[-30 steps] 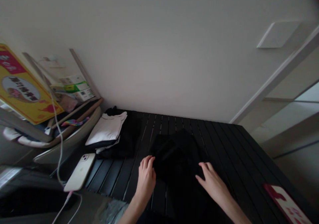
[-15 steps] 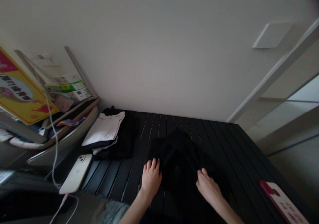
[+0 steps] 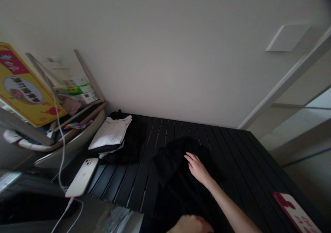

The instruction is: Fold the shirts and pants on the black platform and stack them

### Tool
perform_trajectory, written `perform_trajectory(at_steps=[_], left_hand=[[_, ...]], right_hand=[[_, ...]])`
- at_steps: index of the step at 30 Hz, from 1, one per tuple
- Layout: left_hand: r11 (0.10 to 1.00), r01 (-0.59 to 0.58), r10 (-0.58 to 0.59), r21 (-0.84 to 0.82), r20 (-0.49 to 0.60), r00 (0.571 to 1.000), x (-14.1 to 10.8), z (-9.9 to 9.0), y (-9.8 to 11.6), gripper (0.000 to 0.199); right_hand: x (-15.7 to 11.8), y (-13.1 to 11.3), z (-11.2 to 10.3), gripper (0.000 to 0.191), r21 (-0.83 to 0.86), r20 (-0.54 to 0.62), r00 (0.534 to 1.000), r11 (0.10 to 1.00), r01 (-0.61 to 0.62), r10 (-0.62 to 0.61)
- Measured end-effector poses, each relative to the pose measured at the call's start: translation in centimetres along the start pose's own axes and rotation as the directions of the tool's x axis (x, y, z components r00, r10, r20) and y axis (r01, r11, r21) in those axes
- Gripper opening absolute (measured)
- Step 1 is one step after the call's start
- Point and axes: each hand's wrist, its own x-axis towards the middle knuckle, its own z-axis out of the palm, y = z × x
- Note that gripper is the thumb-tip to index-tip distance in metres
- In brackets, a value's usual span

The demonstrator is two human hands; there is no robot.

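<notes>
My right hand (image 3: 197, 168): loosely open, fingers fairly straight and reaching forward over the black garment (image 3: 181, 188), fingertips on or just above it. Can't tell if any cloth is pinched. My left hand (image 3: 190, 224): at the bottom edge, partly cut off, fingers look curled, over the near part of the same garment. Can't tell how tight it is or whether it has hold of fabric.

Garment: bunched and rumpled, lying on the black slatted table (image 3: 232, 146), middle to near side, running down to the bottom edge. Dark on dark, so outline and type unclear.

Left of it, apart: clothes stack (image 3: 111, 133), folded, white piece on top, dark and light layers below. White phone (image 3: 82, 177) near the stack, on the near side, back and cameras up, at the table's left side. Pink-ended cable (image 3: 67, 205) at its lower end.

Farther left: bin-like holder (image 3: 69, 150) with a yellow packet (image 3: 28, 88), green-and-white boxes (image 3: 82, 89) and a multicoloured strip (image 3: 77, 125). White cord (image 3: 60, 136) hangs down in front.

Right: red-and-white case (image 3: 294, 209) at the table's near right, apart from the garment. Behind: pale wall (image 3: 168, 53), white plate (image 3: 288, 38) on it, upper right.
</notes>
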Motion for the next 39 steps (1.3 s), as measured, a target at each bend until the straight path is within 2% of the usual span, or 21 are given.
perform_trajectory(at_steps=[1, 2, 3, 5, 6, 7, 9, 11, 13, 15, 17, 21, 24, 26, 28, 30, 31, 32, 36, 37, 39], left_hand=[[1.0, 0.007, -0.009, -0.018, -0.128, 0.992, 0.0, -1.3, 0.1, 0.029], [0.998, 0.058, -0.061, -0.019, -0.272, 0.96, 0.0, -2.8, -0.1, 0.03], [0.991, 0.135, -0.128, -0.012, -0.407, 0.904, 0.2, -4.3, -0.7, 0.034], [0.955, 0.295, -0.227, 0.021, -0.586, 0.778, 0.8, -7.0, -2.8, 0.044], [0.935, 0.351, -0.245, 0.05, -0.622, 0.744, 1.4, -8.1, -4.2, 0.049], [0.919, 0.386, -0.251, 0.08, -0.635, 0.73, 2.0, -8.9, -5.6, 0.054], [0.917, 0.369, -0.214, 0.149, -0.597, 0.773, 3.4, -9.7, -8.4, 0.059], [0.937, 0.314, -0.179, 0.15, -0.567, 0.804, 4.6, -9.7, -10.4, 0.047], [0.95, 0.301, -0.196, 0.079, -0.6, 0.775, 5.7, -9.3, -11.3, 0.026], [0.941, 0.336, -0.267, -0.025, -0.665, 0.698, 6.2, -9.2, -11.6, 0.01], [0.915, 0.382, -0.351, -0.126, -0.715, 0.605, 6.2, -9.9, -11.9, 0.012], [0.818, 0.443, -0.532, -0.367, -0.775, 0.34, 3.7, -13.2, -14.1, 0.029], [0.764, 0.445, -0.584, -0.468, -0.794, 0.169, 0.5, -15.3, -16.1, 0.028], [0.763, 0.435, -0.573, -0.479, -0.812, 0.112, -1.3, -15.7, -16.6, 0.022], [0.776, 0.451, -0.528, -0.441, -0.845, 0.082, -2.3, -15.6, -16.5, 0.03], [0.797, 0.499, -0.444, -0.34, -0.89, 0.103, -2.0, -15.3, -15.9, 0.041], [0.812, 0.517, -0.394, -0.272, -0.908, 0.142, -1.5, -15.3, -15.6, 0.042], [0.83, 0.524, -0.344, -0.19, -0.915, 0.213, -0.7, -15.4, -15.3, 0.041], [0.893, 0.445, -0.22, 0.07, -0.794, 0.567, 4.0, -17.1, -15.1, 0.045], [0.894, 0.435, -0.222, 0.103, -0.743, 0.631, 5.1, -17.7, -15.4, 0.05], [0.892, 0.43, -0.246, 0.137, -0.652, 0.717, 6.7, -18.8, -16.2, 0.062]], right_hand=[[0.0, -0.2, 0.1, 0.055, 0.037, 0.006, 0.996, 0.995, 0.091, -0.091], [-0.3, -0.5, 0.2, 0.056, 0.078, -0.004, 0.985, 0.982, 0.172, -0.173], [-0.7, -0.8, 0.4, 0.059, 0.114, -0.037, 0.973, 0.966, 0.231, -0.229], [-1.9, -1.4, 0.8, 0.065, 0.136, -0.148, 0.963, 0.96, 0.245, -0.225], [-2.5, -1.7, 1.1, 0.068, 0.119, -0.209, 0.966, 0.976, 0.182, -0.154], [-3.0, -2.0, 1.3, 0.071, 0.089, -0.26, 0.964, 0.993, 0.074, -0.049], [-3.9, -2.3, 1.8, 0.075, 0.05, -0.313, 0.931, 0.982, -0.181, 0.188], [-4.4, -1.9, 2.2, 0.078, 0.064, -0.305, 0.871, 0.92, -0.386, 0.386], [-4.7, -0.6, 2.5, 0.078, 0.095, -0.265, 0.833, 0.873, -0.479, 0.486], [-4.9, 1.2, 2.6, 0.071, 0.124, -0.234, 0.839, 0.871, -0.475, 0.491], [-5.2, 3.2, 2.4, 0.062, 0.149, -0.223, 0.861, 0.889, -0.434, 0.458], [-6.0, 7.3, 0.7, 0.049, 0.166, -0.241, 0.869, 0.9, -0.402, 0.433], [-6.4, 10.2, -1.3, 0.041, 0.168, -0.335, 0.822, 0.887, -0.43, 0.461], [-6.3, 11.7, -2.6, 0.042, 0.15, -0.406, 0.772, 0.869, -0.471, 0.488], [-5.9, 12.6, -3.6, 0.046, 0.124, -0.431, 0.716, 0.822, -0.556, 0.55], [-5.0, 12.6, -4.2, 0.052, 0.124, -0.436, 0.657, 0.764, -0.633, 0.615], [-4.3, 12.5, -4.5, 0.054, 0.143, -0.449, 0.641, 0.759, -0.636, 0.622], [-3.5, 12.3, -4.6, 0.054, 0.167, -0.459, 0.652, 0.779, -0.604, 0.604], [0.8, 11.3, -4.1, 0.046, 0.203, -0.39, 0.826, 0.913, -0.354, 0.407], [1.9, 11.2, -3.7, 0.046, 0.206, -0.352, 0.856, 0.923, -0.325, 0.38], [3.6, 11.0, -3.0, 0.047, 0.215, -0.285, 0.885, 0.924, -0.316, 0.369]])
